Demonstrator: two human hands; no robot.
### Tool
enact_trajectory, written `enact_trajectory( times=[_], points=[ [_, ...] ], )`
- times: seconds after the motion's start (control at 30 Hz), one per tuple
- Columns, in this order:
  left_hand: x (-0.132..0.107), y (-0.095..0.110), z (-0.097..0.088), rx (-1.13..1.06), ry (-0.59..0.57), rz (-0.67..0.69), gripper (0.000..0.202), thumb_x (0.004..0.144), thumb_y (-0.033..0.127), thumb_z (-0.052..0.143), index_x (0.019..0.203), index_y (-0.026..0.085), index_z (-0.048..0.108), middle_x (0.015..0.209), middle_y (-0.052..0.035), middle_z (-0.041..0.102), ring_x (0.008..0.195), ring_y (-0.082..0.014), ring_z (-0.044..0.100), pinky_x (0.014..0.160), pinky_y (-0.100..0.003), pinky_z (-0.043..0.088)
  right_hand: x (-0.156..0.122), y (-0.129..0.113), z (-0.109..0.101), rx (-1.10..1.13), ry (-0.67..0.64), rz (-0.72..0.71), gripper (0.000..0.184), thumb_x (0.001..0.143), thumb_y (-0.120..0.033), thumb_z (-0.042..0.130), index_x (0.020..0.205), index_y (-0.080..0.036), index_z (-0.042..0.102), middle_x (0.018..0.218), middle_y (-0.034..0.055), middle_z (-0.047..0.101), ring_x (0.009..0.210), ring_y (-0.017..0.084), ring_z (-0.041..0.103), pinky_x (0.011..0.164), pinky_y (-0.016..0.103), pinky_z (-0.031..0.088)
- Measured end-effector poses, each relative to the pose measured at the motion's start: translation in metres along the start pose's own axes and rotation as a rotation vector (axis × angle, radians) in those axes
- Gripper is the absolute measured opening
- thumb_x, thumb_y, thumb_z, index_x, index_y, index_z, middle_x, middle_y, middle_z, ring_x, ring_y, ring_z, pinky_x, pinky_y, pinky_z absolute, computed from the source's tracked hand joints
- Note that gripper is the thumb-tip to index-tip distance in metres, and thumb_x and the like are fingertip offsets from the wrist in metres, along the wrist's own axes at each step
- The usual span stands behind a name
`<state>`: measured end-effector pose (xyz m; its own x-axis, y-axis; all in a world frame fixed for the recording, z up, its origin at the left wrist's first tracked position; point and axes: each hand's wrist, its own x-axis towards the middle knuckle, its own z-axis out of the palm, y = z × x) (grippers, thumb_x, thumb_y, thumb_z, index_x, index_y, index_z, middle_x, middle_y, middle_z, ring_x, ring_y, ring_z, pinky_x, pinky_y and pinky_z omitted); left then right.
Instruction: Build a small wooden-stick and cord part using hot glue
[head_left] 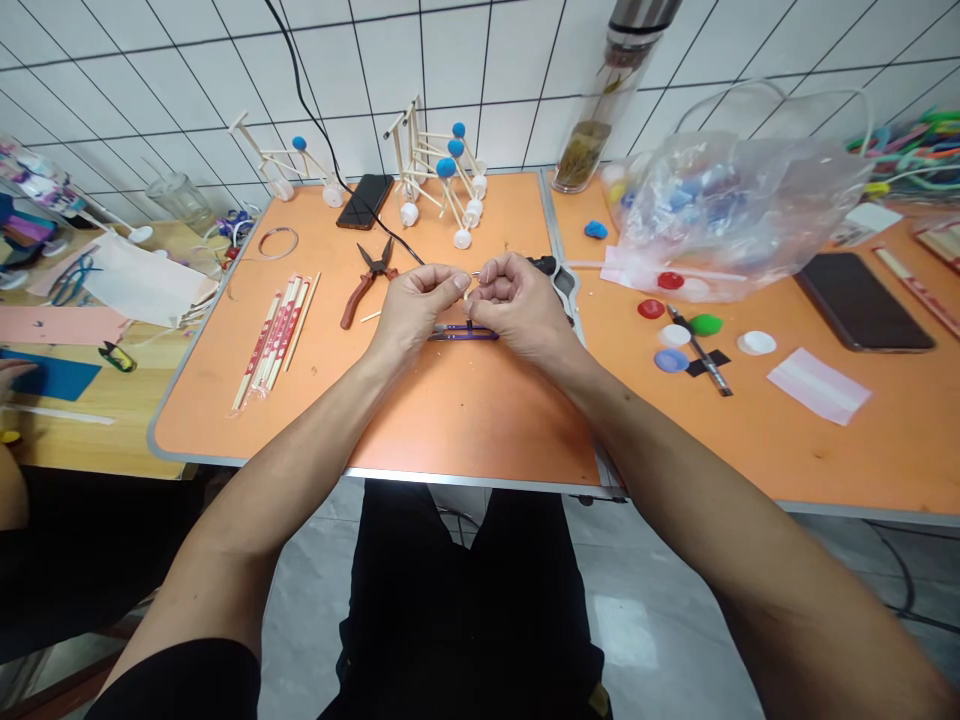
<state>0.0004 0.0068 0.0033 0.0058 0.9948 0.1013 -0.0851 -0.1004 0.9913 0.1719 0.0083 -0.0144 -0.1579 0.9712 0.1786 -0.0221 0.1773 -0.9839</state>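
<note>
My left hand and my right hand meet above the orange table, thumbs and forefingers pinched close together. What they hold is small and mostly hidden by the fingers; only a pale bit shows between them. Just below the fingertips lies a slim purple and dark tool, partly covered by my hands. Left of them, red-handled pliers rest with their jaws parted. Behind my right hand is a grey and black tool, partly hidden. Wrapped chopsticks lie farther left, with a bare chopstick beside them.
Stick frames with blue balls and white wheels stand at the back near a phone and a black cable. At right are a tall bottle, a clear plastic bag, bottle caps, a pen and another phone. Someone's arm shows far left.
</note>
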Motion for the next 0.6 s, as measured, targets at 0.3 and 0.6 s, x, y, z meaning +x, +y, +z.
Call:
enact_trajectory(
  times=[0.3, 0.6],
  points=[
    [0.006, -0.012, -0.004, -0.113, -0.068, 0.023, 0.044, 0.081, 0.056, 0.107, 0.082, 0.019, 0.084, 0.077, -0.0003, 0.073, 0.072, -0.0119, 0.062, 0.074, -0.025, 0.053, 0.000, 0.001, 0.000, 0.015, 0.002, -0.031, 0.045, 0.079, -0.028, 0.097, 0.098, -0.028, 0.056, 0.084, -0.0044, 0.069, 0.076, 0.014, 0.064, 0.068, 0.028, 0.050],
    [0.003, -0.005, -0.002, -0.034, 0.007, 0.011, 0.052, 0.092, 0.068, 0.096, 0.080, 0.020, 0.080, 0.079, -0.0017, 0.072, 0.075, -0.0127, 0.064, 0.072, -0.025, 0.053, 0.002, 0.003, 0.000, -0.038, 0.011, -0.075, 0.048, 0.082, -0.033, 0.099, 0.100, -0.029, 0.054, 0.084, -0.0037, 0.067, 0.074, 0.015, 0.062, 0.065, 0.029, 0.049]
  ],
)
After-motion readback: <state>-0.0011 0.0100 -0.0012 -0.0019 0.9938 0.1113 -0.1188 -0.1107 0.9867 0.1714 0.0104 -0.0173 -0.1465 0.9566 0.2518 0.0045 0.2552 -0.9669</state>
